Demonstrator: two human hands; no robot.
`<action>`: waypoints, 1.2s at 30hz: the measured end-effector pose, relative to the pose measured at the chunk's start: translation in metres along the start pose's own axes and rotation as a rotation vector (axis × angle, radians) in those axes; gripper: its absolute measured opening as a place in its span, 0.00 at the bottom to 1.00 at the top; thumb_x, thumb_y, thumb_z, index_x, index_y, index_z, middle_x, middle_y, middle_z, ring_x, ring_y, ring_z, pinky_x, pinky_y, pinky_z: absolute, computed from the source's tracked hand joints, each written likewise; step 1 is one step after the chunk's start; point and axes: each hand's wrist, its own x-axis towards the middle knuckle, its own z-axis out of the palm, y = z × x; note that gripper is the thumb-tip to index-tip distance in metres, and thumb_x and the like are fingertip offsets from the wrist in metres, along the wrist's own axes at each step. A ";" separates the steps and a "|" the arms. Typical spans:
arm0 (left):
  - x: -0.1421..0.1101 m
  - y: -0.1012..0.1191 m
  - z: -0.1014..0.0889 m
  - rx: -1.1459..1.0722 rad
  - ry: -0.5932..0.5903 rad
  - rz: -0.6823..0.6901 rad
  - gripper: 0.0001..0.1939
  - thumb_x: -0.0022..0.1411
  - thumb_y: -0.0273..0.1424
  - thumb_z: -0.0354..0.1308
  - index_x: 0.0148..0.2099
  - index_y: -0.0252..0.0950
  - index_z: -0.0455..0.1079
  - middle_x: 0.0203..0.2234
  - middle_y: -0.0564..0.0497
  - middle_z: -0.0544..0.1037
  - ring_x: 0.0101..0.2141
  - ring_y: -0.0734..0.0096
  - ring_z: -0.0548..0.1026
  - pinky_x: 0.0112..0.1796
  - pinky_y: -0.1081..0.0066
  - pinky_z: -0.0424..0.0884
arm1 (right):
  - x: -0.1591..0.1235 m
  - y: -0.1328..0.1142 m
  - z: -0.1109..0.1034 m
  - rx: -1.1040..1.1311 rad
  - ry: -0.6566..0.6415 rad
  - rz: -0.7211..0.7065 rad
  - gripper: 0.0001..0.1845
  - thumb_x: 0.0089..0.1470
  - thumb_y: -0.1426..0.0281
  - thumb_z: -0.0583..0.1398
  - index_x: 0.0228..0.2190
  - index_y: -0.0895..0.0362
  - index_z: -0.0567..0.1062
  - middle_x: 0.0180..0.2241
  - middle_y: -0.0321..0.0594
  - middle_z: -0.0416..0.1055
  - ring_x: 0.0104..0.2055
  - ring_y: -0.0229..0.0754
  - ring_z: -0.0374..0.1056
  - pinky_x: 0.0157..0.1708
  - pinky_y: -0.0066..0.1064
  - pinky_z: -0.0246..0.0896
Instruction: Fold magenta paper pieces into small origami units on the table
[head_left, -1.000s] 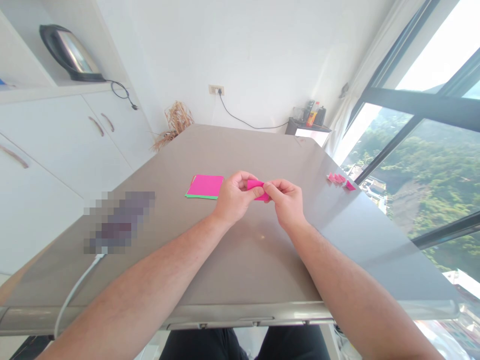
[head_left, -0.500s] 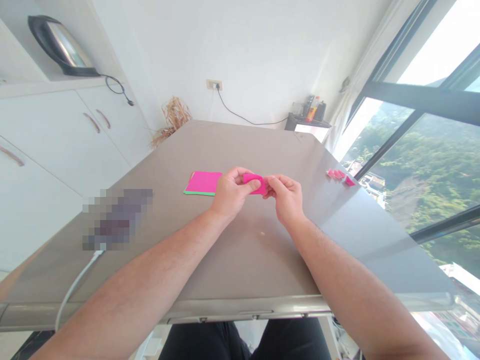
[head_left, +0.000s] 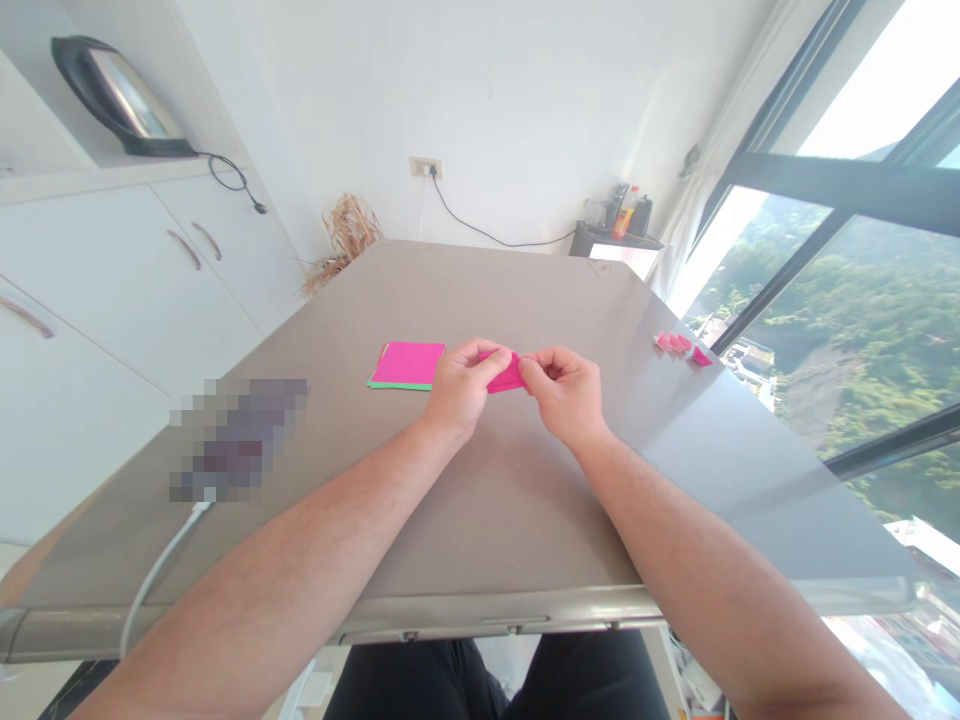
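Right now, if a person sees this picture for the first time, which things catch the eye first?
The eye goes first to the pink paper, pinched between the left hand and the right hand over the middle of the grey table. Just left of the hands lies a flat stack of paper, pink on top with a green edge. Small pink folded pieces sit in a row near the table's right edge, by the window.

A single head-worn camera looks forward and down from above the near edge of a grey rectangular table [head_left: 480,520]. Both forearms reach away from the lens. The wide lens also takes in a white back wall [head_left: 480,100] and tall dark-framed windows [head_left: 847,260] at right.
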 end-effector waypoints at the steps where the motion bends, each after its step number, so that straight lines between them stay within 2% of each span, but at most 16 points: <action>1: 0.000 0.000 0.000 -0.012 0.008 -0.014 0.07 0.54 0.36 0.66 0.30 0.38 0.76 0.27 0.52 0.78 0.33 0.68 0.75 0.37 0.66 0.71 | 0.000 0.000 0.000 -0.005 -0.003 0.000 0.09 0.49 0.63 0.63 0.24 0.55 0.77 0.20 0.34 0.70 0.23 0.36 0.63 0.24 0.29 0.57; 6: 0.000 0.000 0.000 -0.076 0.015 -0.083 0.08 0.53 0.36 0.66 0.29 0.37 0.75 0.26 0.52 0.77 0.32 0.68 0.74 0.37 0.66 0.71 | 0.000 0.001 0.001 -0.009 -0.025 -0.003 0.09 0.50 0.62 0.63 0.24 0.54 0.77 0.21 0.34 0.71 0.23 0.36 0.63 0.24 0.30 0.58; 10: 0.000 0.003 0.000 -0.134 -0.023 -0.134 0.09 0.53 0.36 0.66 0.27 0.37 0.74 0.23 0.52 0.76 0.29 0.69 0.74 0.36 0.65 0.71 | 0.001 0.000 -0.001 0.022 -0.062 0.003 0.09 0.50 0.62 0.63 0.25 0.55 0.77 0.20 0.34 0.71 0.24 0.37 0.64 0.26 0.31 0.59; 15: 0.000 0.002 -0.001 -0.119 -0.053 -0.107 0.08 0.52 0.36 0.68 0.29 0.37 0.76 0.25 0.52 0.78 0.30 0.69 0.75 0.35 0.66 0.71 | 0.002 -0.001 -0.002 0.083 -0.084 0.019 0.09 0.50 0.64 0.63 0.24 0.55 0.76 0.19 0.34 0.69 0.24 0.36 0.63 0.26 0.30 0.59; 19: 0.000 -0.002 -0.002 -0.094 -0.082 -0.126 0.10 0.53 0.38 0.68 0.31 0.36 0.77 0.26 0.50 0.78 0.30 0.69 0.75 0.31 0.68 0.70 | 0.003 0.000 -0.003 0.122 -0.070 0.027 0.09 0.50 0.64 0.63 0.23 0.55 0.75 0.18 0.33 0.68 0.23 0.36 0.62 0.26 0.30 0.59; 26: -0.001 -0.002 -0.004 0.001 -0.145 -0.074 0.11 0.54 0.38 0.68 0.36 0.37 0.80 0.29 0.49 0.79 0.32 0.69 0.74 0.29 0.70 0.68 | 0.007 0.001 -0.004 0.265 -0.056 0.071 0.08 0.48 0.66 0.64 0.22 0.56 0.74 0.18 0.32 0.68 0.22 0.35 0.63 0.25 0.30 0.60; 29: -0.003 0.001 -0.003 0.108 -0.181 -0.043 0.12 0.53 0.39 0.68 0.38 0.37 0.81 0.28 0.50 0.80 0.28 0.72 0.71 0.29 0.71 0.66 | 0.008 0.000 -0.005 0.313 -0.042 0.097 0.08 0.46 0.66 0.65 0.22 0.56 0.75 0.20 0.33 0.69 0.23 0.35 0.63 0.25 0.29 0.61; 33: -0.006 0.006 -0.001 0.215 -0.199 -0.040 0.13 0.54 0.41 0.66 0.35 0.36 0.81 0.25 0.52 0.79 0.25 0.75 0.68 0.28 0.71 0.64 | 0.008 0.000 -0.006 0.286 -0.105 0.092 0.11 0.47 0.62 0.66 0.24 0.57 0.77 0.22 0.36 0.72 0.25 0.36 0.66 0.27 0.30 0.63; 36: -0.006 0.007 0.000 0.232 -0.178 -0.044 0.13 0.54 0.40 0.67 0.36 0.36 0.81 0.25 0.52 0.79 0.25 0.74 0.68 0.28 0.72 0.63 | 0.008 0.002 -0.006 0.257 -0.066 0.062 0.12 0.49 0.63 0.65 0.21 0.57 0.75 0.19 0.34 0.69 0.24 0.35 0.64 0.26 0.29 0.62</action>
